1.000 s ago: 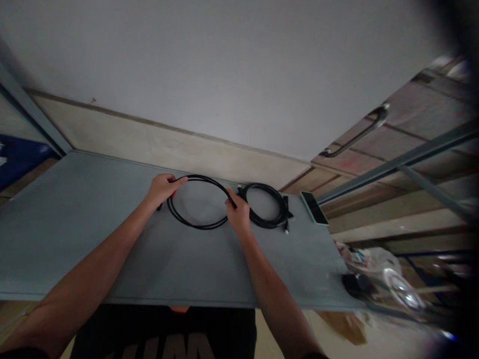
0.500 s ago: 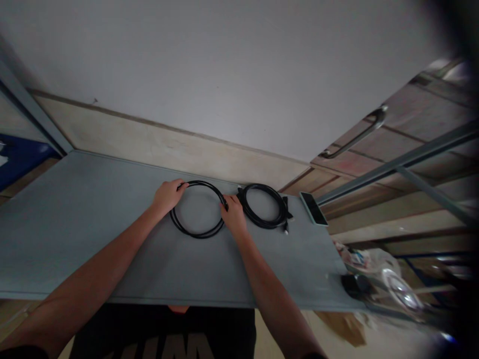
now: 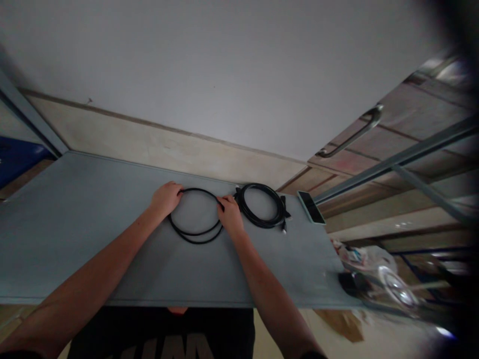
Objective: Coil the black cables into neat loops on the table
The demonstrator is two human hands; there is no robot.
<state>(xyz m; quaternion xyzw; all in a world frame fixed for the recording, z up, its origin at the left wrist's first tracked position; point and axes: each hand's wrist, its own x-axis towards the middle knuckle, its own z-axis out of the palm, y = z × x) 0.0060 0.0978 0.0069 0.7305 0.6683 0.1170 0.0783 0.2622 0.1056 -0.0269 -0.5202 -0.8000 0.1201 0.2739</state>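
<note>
A black cable [image 3: 196,242] lies in round loops on the grey tabletop [image 3: 179,279], its lower strands slightly apart. At the loop's upper left, my left hand [image 3: 167,197] has its fingers closed on the cable. My right hand [image 3: 229,213] pinches it on the right side of the loop; the cable's ends cannot be made out. Just right of that hand sits a second coiled black cable [image 3: 262,223], with connectors showing at its left and right sides.
A phone [image 3: 311,207] lies near the right end of the table. Beyond that end are a dark round object [image 3: 349,283] and a plastic bag [image 3: 377,259]. A pale wall panel rises behind, with a metal handle [image 3: 352,135] at right.
The held cable's loops have spread apart at the bottom, and only one strand shows along the top. My left hand has shifted slightly, and the view has moved a little.
</note>
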